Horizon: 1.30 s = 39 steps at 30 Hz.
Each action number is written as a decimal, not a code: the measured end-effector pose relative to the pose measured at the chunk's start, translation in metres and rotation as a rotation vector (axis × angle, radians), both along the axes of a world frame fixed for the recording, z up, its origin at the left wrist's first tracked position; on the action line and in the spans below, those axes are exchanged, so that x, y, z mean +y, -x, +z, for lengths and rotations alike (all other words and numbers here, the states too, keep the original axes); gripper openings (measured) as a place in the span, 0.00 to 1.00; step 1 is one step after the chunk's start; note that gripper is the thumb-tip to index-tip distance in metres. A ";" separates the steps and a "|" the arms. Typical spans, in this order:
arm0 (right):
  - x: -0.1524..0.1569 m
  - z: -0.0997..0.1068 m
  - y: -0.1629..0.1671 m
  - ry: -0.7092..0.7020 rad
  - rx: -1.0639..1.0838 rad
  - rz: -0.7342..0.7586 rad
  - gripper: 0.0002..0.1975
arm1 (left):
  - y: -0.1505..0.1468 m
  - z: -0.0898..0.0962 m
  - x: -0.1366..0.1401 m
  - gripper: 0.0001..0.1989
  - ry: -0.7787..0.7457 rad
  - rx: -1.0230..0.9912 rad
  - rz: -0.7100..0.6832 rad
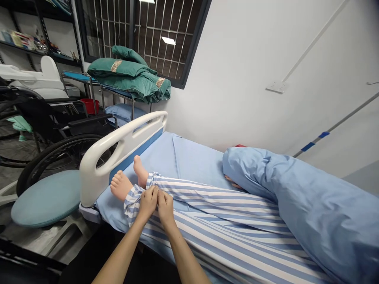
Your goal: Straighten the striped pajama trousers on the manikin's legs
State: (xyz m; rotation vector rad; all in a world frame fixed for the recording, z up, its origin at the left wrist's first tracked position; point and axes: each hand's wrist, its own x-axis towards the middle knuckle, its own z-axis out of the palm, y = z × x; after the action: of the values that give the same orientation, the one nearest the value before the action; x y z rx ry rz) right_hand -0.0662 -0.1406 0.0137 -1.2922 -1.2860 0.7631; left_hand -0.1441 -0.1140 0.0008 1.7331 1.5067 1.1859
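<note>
Blue-and-white striped trousers (207, 199) cover the legs of a figure lying on the bed. Two bare feet (121, 185), smooth like a manikin's, stick out of the cuffs near the footboard. Over the nearer shin, my left hand (149, 202) is closed on the trouser cloth. Right beside it, my right hand (165, 207) is also closed on the same leg's fabric, knuckles almost touching the left. The fingertips of both are hidden under the curled hands. A light-blue quilt (319, 197) lies over the upper body, with part of a hand (232, 181) showing at its edge.
A white footboard (102, 148) closes the bed's left end, above a blue sheet (195, 152). Beyond it stand a wheelchair (59, 122), a round teal stool seat (47, 197) and green folded bedding (130, 75). A white wall (237, 79) runs along the far side.
</note>
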 end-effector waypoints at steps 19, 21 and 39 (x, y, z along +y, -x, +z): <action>-0.001 -0.011 0.004 0.012 -0.114 -0.097 0.23 | -0.003 0.002 -0.002 0.15 0.049 -0.073 -0.003; 0.000 -0.011 0.002 0.024 -0.061 -0.087 0.24 | -0.007 0.013 -0.002 0.16 0.057 -0.148 0.013; 0.006 -0.012 -0.004 0.056 0.123 -0.115 0.24 | -0.019 -0.013 -0.007 0.18 -0.035 0.155 0.091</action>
State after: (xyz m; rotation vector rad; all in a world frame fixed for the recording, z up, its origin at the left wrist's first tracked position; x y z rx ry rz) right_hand -0.0622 -0.1347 0.0015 -1.3312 -1.0899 0.7894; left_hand -0.1250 -0.1214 -0.0123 1.8334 1.6803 1.1516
